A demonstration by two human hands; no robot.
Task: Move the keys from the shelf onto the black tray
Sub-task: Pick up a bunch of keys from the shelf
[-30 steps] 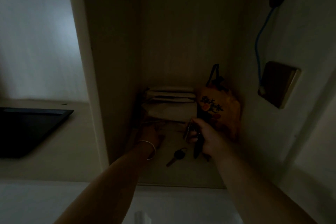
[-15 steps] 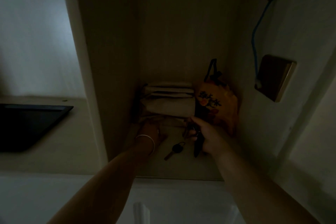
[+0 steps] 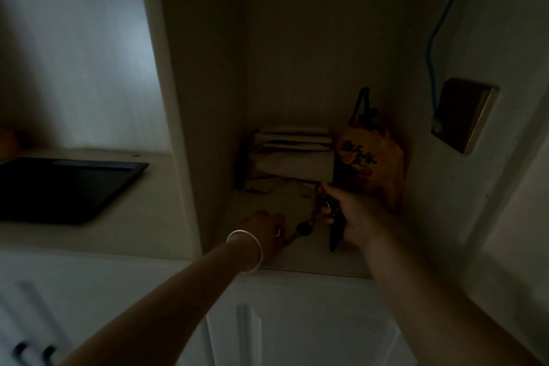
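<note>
Both arms reach up into the shelf [image 3: 267, 208]. The right hand [image 3: 350, 217] is clenched around a bunch of keys [image 3: 326, 205] near the shelf's right side. The left hand [image 3: 264, 229] lies knuckles-up beside a dark-headed key [image 3: 303, 229]; its grip cannot be told.

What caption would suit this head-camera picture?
In a dim shelf niche, the right hand grips a key bunch while the left hand touches a loose key.

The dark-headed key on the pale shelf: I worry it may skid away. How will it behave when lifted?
The dark-headed key looks small, flat and stiff, so probably light and unlikely to roll. It seems linked to the bunch in the right hand, so it may dangle. The left hand reaches it.
</note>
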